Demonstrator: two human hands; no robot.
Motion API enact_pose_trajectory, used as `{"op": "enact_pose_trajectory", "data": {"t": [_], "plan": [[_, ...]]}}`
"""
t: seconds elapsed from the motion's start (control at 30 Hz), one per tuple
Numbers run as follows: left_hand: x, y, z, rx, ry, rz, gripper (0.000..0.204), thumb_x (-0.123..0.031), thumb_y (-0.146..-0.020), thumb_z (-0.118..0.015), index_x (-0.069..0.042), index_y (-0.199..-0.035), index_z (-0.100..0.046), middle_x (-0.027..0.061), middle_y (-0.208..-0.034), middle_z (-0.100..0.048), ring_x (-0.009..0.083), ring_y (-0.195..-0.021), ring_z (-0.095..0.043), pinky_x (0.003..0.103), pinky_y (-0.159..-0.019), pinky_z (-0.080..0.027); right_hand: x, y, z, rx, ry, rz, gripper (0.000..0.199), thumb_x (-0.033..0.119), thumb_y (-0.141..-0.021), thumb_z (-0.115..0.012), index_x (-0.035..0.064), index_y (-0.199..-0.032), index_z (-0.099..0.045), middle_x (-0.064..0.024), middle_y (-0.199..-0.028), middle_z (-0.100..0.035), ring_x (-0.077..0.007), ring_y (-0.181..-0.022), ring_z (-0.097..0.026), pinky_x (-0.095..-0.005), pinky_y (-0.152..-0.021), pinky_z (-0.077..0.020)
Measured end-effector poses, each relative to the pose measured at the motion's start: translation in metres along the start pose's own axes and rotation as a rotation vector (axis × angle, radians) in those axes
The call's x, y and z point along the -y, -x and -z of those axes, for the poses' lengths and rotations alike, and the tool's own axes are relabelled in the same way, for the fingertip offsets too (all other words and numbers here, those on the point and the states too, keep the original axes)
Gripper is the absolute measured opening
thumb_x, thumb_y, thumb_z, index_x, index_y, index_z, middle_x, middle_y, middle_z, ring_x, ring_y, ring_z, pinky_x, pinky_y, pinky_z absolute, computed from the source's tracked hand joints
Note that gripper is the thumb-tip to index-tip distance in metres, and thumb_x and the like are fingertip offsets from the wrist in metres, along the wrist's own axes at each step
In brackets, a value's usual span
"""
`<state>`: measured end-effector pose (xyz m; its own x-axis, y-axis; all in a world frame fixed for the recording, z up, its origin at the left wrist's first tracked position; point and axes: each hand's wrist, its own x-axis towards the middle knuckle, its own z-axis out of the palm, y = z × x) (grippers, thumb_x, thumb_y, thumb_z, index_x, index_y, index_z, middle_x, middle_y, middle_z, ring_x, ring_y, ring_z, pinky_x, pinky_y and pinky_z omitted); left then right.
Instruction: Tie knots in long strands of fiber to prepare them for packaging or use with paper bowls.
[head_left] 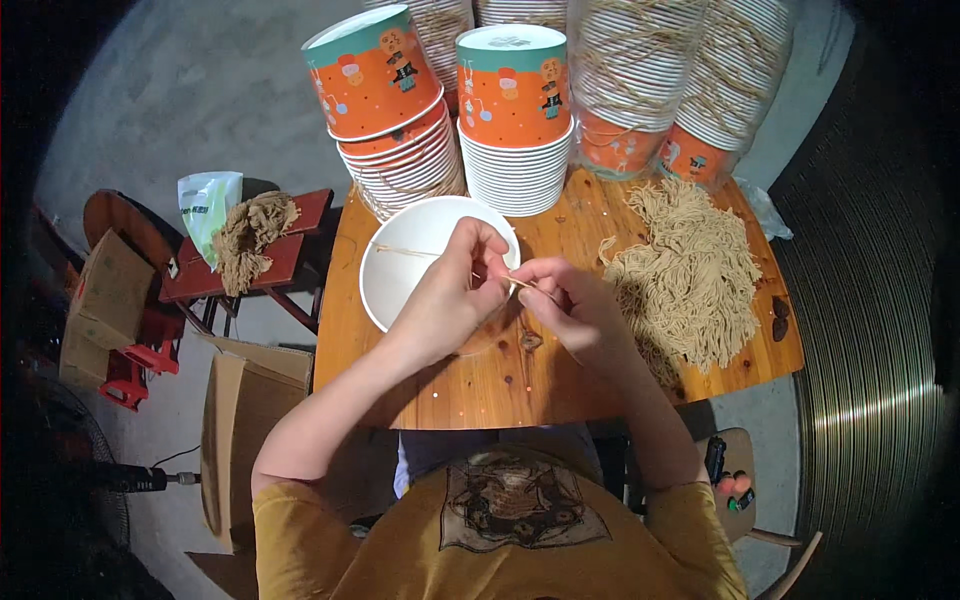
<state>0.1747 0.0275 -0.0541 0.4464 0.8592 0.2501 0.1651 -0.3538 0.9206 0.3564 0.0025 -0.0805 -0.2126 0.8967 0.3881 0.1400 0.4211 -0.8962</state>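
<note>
Both hands meet over the wooden surface [450, 385]: left hand [450, 290] and right hand [570, 305] pinch a thin tan string [405, 251] crossing a white paper bowl [400, 270]; fingertips hide its end.

Bright centre, dark fisheye-bent rim

Both forearms reaching forward from below, left hand [452, 290] and right hand [572, 305] side by side, fingertips pinched, nearly touching
</note>
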Motion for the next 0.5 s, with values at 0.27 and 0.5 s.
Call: {"op": "enact_pose_trajectory", "data": {"t": [0.27, 0.5], "plan": [[-0.021, 0.003, -0.008, 0.003, -0.35, -0.195, 0.027, 0.004, -0.084, -0.056, -0.002, -0.106, -0.041, 0.0144, -0.086, -0.051, 0.0278, -0.081, -0.057, 0.035, -0.07, -0.046, -0.008, -0.005, 0.002, -0.035, 0.015, -0.032, 0.013, 0.011, -0.084, -0.066, 0.0023, -0.092, -0.061, 0.002, -0.064, -0.051, -0.0042, -0.057, -0.044, -0.0229, -0.053, -0.0391], [-0.006, -0.008, 0.01, 0.093, 0.105, 0.168, 0.031, 0.005, -0.083, -0.058, -0.004, -0.108, -0.042, 0.003, -0.089, -0.052, 0.01, -0.079, -0.05, 0.023, -0.074, -0.044, 0.006, -0.01, 0.005, 0.058, 0.068, -0.16, 0.008, 0.008, -0.088, -0.061, 0.001, -0.091, -0.063, 0.0072, -0.067, -0.05, -0.0013, -0.061, -0.042, -0.0194, -0.055, -0.0349]]}}
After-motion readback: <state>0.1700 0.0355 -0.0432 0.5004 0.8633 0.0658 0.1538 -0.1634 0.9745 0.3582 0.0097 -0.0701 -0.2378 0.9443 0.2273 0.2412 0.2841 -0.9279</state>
